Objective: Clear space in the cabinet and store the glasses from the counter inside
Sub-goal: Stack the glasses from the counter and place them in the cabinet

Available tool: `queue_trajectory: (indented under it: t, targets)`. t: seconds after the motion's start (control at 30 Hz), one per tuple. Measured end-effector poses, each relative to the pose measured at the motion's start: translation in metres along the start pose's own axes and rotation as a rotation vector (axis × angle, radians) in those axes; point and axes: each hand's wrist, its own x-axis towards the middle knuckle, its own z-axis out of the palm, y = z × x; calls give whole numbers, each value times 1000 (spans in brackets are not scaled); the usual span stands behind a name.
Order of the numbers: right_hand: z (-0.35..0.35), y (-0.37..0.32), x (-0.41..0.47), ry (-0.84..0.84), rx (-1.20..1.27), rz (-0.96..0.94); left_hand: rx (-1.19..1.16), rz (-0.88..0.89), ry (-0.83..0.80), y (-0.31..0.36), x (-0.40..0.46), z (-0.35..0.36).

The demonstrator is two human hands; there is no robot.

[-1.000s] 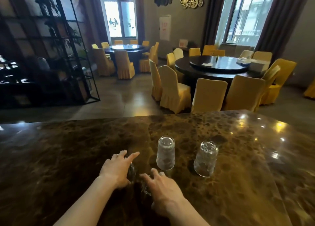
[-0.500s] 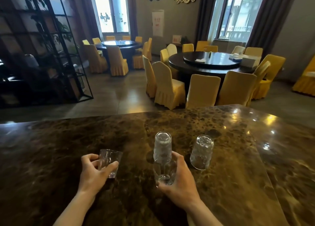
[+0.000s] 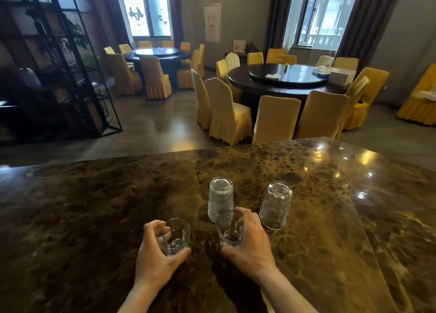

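Head view: we hold one short tumbler (image 3: 175,237) in our left hand (image 3: 155,258), another small glass (image 3: 230,230) in our right hand (image 3: 250,244), over the counter (image 3: 94,206). Two tall glasses (image 3: 220,198) stand inverted behind. Light, rigid, slick, breakable; we'd wrap the sidewalls, not rims.

Both forearms are cut off by the bottom edge. The right hand (image 3: 247,244) covers the near side of its small glass (image 3: 230,230), which overlaps the lower part of the inverted tall glass (image 3: 220,198). Whether either held glass touches the table (image 3: 94,206) cannot be told.
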Motion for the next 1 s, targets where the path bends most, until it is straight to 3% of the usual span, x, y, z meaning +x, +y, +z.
queue_trajectory:
  t: [0.27,0.37,0.5,0.57,0.67,0.77,0.87,1.0]
  targets:
    - [-4,13,8,-85,-32,32,92,13,-19,13,-3,6]
    - [-23,3,11,-157,-208,-22,196,48,-41,30,-1,-6]
    - [-67,-20,25,185,-396,-316,285,343,126,87,33,-17]
    - [-97,-23,47,264,-492,-374,377,463,43,127,60,-7]
    - [-127,-21,87,-33,-754,-305,671,532,-311,173,96,24]
    - [-133,-19,110,-361,-940,-206,1034,445,-580,182,116,58]
    - [-128,-2,112,-471,-959,-159,1149,407,-608,169,121,76]
    - [-127,14,109,-393,-910,-234,1037,430,-495,154,122,78]
